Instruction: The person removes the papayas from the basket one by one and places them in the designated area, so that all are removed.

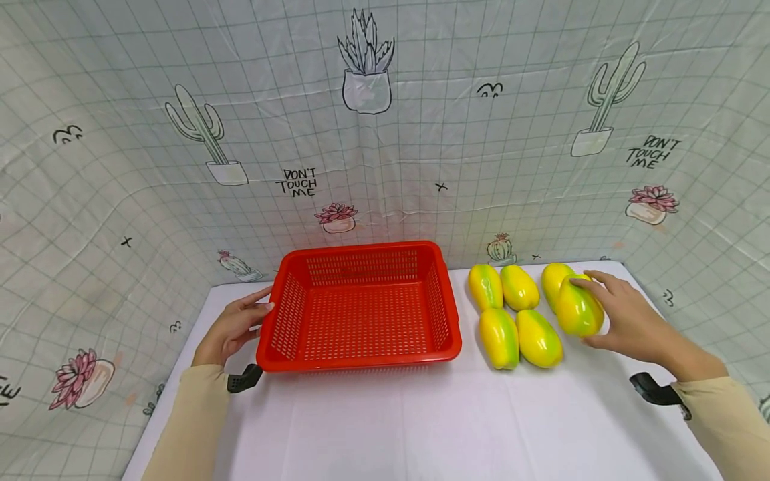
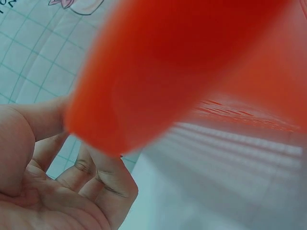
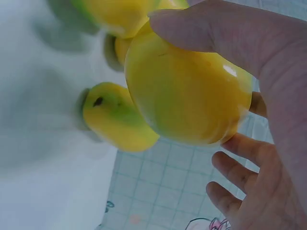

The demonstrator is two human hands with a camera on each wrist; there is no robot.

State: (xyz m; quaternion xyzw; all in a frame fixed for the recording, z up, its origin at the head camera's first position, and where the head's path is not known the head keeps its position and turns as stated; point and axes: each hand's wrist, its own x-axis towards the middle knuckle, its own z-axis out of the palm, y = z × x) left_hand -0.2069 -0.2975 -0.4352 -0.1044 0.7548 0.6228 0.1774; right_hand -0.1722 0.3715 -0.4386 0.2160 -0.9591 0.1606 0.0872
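Observation:
A red plastic basket (image 1: 359,365) with perforated walls stands on the table, nothing inside it. At its left end my left hand (image 1: 231,329) grips the rim; in the left wrist view the blurred red rim (image 2: 139,96) lies between thumb and fingers. Over on the right, my right hand (image 1: 637,324) holds a yellow-green mango (image 1: 580,308) between thumb and fingers. The right wrist view shows this mango (image 3: 187,96) raised above the table. Behind it another mango (image 1: 554,280) is partly hidden.
Several more mangoes lie between the basket and my right hand, among them a front one (image 1: 498,339) and a back one (image 1: 520,287). A white cloth covers the table (image 1: 385,427). Grid-patterned fabric (image 1: 409,147) rises behind and at both sides.

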